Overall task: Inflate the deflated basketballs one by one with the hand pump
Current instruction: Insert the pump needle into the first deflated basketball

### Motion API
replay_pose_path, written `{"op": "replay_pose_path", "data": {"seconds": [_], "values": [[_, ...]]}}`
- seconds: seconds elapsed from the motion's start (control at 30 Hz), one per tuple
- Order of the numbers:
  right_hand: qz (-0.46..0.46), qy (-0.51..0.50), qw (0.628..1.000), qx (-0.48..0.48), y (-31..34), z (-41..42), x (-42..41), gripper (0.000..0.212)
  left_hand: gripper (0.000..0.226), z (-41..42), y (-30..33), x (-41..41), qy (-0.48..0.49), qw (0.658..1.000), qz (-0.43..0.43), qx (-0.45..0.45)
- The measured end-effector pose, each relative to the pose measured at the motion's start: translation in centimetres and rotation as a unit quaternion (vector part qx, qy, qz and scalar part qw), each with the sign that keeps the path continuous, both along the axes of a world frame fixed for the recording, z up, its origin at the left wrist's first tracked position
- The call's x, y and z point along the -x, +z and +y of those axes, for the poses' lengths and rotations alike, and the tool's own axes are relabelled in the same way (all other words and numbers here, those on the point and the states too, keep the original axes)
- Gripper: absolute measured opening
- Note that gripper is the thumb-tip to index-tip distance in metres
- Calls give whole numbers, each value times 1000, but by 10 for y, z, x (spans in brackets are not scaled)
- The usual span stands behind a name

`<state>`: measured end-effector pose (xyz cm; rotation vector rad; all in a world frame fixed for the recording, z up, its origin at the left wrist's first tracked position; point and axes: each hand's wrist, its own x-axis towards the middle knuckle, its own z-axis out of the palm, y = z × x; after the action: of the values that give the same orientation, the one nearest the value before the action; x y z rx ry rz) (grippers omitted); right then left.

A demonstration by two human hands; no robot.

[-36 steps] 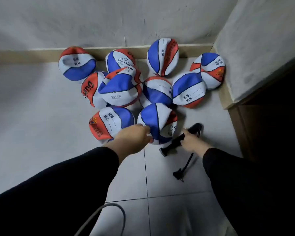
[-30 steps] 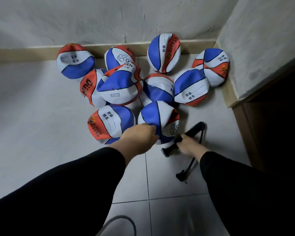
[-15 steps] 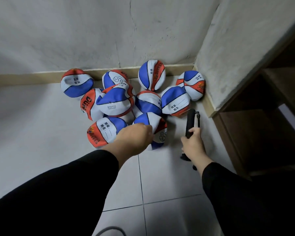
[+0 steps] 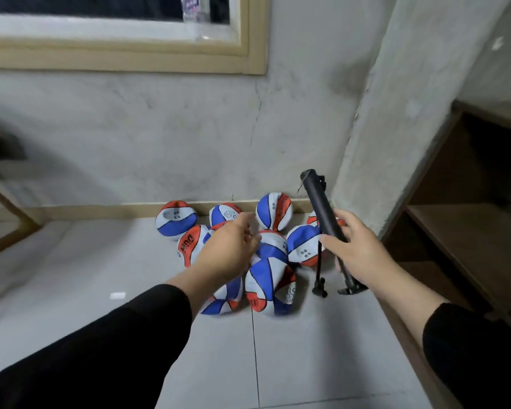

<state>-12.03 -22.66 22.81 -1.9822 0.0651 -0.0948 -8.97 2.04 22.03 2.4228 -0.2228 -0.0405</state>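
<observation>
Person's right hand (image 4: 359,250), black sleeve, is curled round the middle of a black tubular plastic hand pump (image 4: 322,208). Pump is lifted clear of the floor and tilted, barrel end up and away from the hand, T-handle end (image 4: 351,289) poking out below the palm. A thin black hose (image 4: 319,268) hangs from the pump just left of the right hand, its nozzle end dangling near the floor.

Left hand (image 4: 229,249), also black-sleeved, hovers above the pile of flat red, white & blue panelled basketballs (image 4: 177,221); fingers relaxed, slightly bent, gripping nothing. Whether fingertips touch a ball: can't tell.

Balls sit on pale grey floor tiles (image 4: 307,349), clustered beyond and under both hands, against the beige skirting. Nearest ball (image 4: 267,286), creased and caved in, lies btwn the two wrists, just below the left hand. Another ball (image 4: 303,246) lies just left of the right thumb, partly behind the hose. One ball (image 4: 273,211) stands on edge against the wall, beyond the left fingertips.

Grey plaster wall (image 4: 130,137) beyond the hands, beige-framed window (image 4: 254,36) above. Brown wooden shelf unit (image 4: 469,231) to the right of the right hand.
</observation>
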Motion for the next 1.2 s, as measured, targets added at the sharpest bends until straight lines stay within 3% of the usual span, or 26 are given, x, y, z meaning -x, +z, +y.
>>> {"op": "replay_pose_path", "data": {"seconds": [0.13, 0.27, 0.47, 0.57, 0.67, 0.8, 0.97, 1.03, 1.1, 1.2], "values": [[-29, 61, 996, -51, 52, 25, 37, 40, 60, 10, 29, 22, 12, 998, -23, 65], [-19, 104, 986, -128, 68, 47, 66, 32, 70, 17, 37, 37, -14, 991, 12, 136], [-5, 111, 974, -196, 79, 58, 64, 27, 38, 12, 39, 50, -80, 930, 205, 295], [-9, 103, 971, -217, 88, 56, 51, 24, 19, 15, 36, 44, -100, 903, 247, 336], [-16, 85, 962, -258, 94, 57, 33, 22, 20, 18, 36, 34, -54, 907, 227, 350], [11, 81, 944, -319, 96, 55, 14, 22, 27, 31, 50, 32, 28, 934, 203, 292], [92, 60, 951, -288, 75, 52, -5, 9, 10, 50, 59, 18, 93, 940, 149, 294], [137, 44, 956, -255, 63, 49, -10, 7, 23, 55, 61, 14, 80, 917, 171, 350], [175, 30, 956, -233, 54, 47, -15, 8, 25, 57, 63, 11, 59, 868, 196, 453], [207, 10, 948, -241, 46, 51, -27, 4, 17, 60, 63, -2, 112, 789, 180, 577]]}}
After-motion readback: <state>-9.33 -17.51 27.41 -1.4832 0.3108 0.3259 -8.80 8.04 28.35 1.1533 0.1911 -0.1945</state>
